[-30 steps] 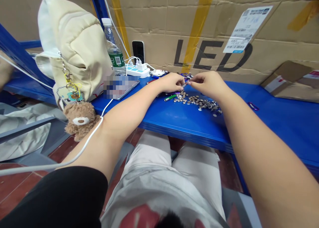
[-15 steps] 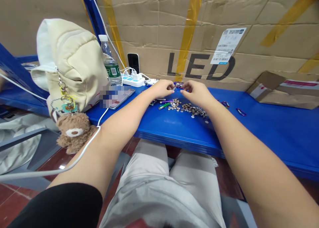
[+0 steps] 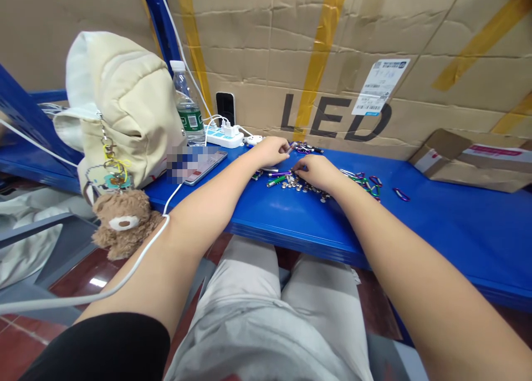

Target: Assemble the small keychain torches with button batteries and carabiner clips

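Observation:
My left hand is closed in a pinch above the back of the blue table, with a small slim piece at its fingertips, too small to name. Lower and to the right, my right hand has its fingertips pressed together at a pile of small round silver discs like button cells; whatever is in them is hidden. Left of the discs lie a green metal tube and a purple tube, like mini flashlights. Behind my hands is a cluster of small dark and metallic parts.
Coloured carabiners lie right of my right hand, and one purple carabiner sits apart. A phone, power strip, water bottle and cream backpack stand left. An open cardboard box is at right.
My right hand has moved down and away from my left hand, onto the silver discs. More carabiners show beside it. My left hand stays nearly in place.

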Tool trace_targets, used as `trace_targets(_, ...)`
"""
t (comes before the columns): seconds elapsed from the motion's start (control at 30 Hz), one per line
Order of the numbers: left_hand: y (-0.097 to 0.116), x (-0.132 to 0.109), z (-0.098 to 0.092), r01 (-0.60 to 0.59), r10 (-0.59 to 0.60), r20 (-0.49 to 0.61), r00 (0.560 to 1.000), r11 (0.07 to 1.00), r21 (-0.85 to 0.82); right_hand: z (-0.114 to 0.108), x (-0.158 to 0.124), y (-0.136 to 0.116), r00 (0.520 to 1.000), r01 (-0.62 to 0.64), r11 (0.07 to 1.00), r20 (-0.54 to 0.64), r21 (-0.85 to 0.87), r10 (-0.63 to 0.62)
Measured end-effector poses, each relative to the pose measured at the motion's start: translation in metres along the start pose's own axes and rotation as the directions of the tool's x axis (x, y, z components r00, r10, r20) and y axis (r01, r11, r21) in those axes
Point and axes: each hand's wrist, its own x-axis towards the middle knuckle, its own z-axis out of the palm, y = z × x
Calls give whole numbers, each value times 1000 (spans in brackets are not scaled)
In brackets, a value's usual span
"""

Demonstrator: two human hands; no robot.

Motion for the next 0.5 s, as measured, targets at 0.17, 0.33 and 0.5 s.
trace_targets(0.17, -3, 3, 3, -32, 32, 37, 999, 999, 13, 0, 0, 1, 1000, -24, 999, -12, 46, 25)
trace_targets(0.33, -5, 4, 5, -56, 56, 70, 996, 998, 0, -2, 1, 0, 997, -66, 997, 40, 45, 64)
trace_targets(0.5, -3, 3, 4, -51, 52, 78, 996, 999, -14, -2, 1, -2, 994, -100, 991, 45, 86, 97)
